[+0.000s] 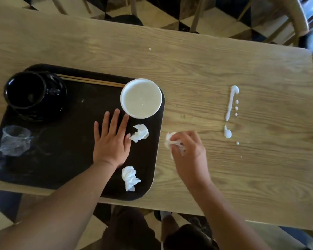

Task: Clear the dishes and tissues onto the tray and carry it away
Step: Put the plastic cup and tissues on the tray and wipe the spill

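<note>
A dark, rounded-corner plastic tray [43,170], its matte surface scuffed and smeared, is seen on the left half of a pale wood-grain table [224,69]. At the tray's far left corner a glossy black cup [25,91] is set on a matching black saucer [58,105], and a crumpled clear plastic cup [14,139] is laid on its side nearer the front edge. A pair of slim wooden chopsticks [90,81] is laid along the tray's far rim, ending beside a round white bowl [141,98] with a thick rim and a smooth, pale interior, placed at the tray's far right corner. The left hand [110,141] is pressed flat on the tray with fingers spread wide, nothing being held, its fingertips just short of the bowl. Two crumpled white tissues are seen on the tray's right side: one tissue [139,132] just beside the left hand's thumb, a second tissue [129,178] near the front right corner. Just off the tray's right edge, a third wadded tissue [170,141] is gripped in the curled fingers of the right hand [188,152], low over the tabletop. Farther right, a long streak and scattered drops of white liquid [230,105] are spread on the bare wood. Chair legs and a checkered black-and-cream floor [170,8] are visible beyond the far edge.
</note>
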Demonstrator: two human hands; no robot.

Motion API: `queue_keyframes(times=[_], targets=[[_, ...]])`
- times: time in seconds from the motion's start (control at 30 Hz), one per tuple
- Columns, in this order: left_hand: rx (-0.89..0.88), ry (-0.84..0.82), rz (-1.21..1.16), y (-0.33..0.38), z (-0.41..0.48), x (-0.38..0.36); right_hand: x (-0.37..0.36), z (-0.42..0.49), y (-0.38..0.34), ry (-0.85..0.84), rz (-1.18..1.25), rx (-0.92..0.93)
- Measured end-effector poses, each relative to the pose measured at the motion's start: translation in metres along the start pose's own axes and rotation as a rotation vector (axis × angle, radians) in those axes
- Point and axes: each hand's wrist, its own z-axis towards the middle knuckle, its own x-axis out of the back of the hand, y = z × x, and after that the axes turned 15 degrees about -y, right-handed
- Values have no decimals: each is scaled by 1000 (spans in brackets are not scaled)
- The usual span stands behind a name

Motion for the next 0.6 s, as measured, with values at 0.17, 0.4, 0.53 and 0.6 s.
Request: queue_keyframes(times=[0.17,0.4,0.53,0.6], targets=[[5,2,17,-1,0,-1,77,56,54,211,-98,-84],[14,20,4,-1,0,-1,173,155,108,395,-304,-219],[10,37,1,-1,0,-2,170,181,133,347,-416,-244],[9,40,0,-1,-1,-2,156,179,138,367,-400,-181]])
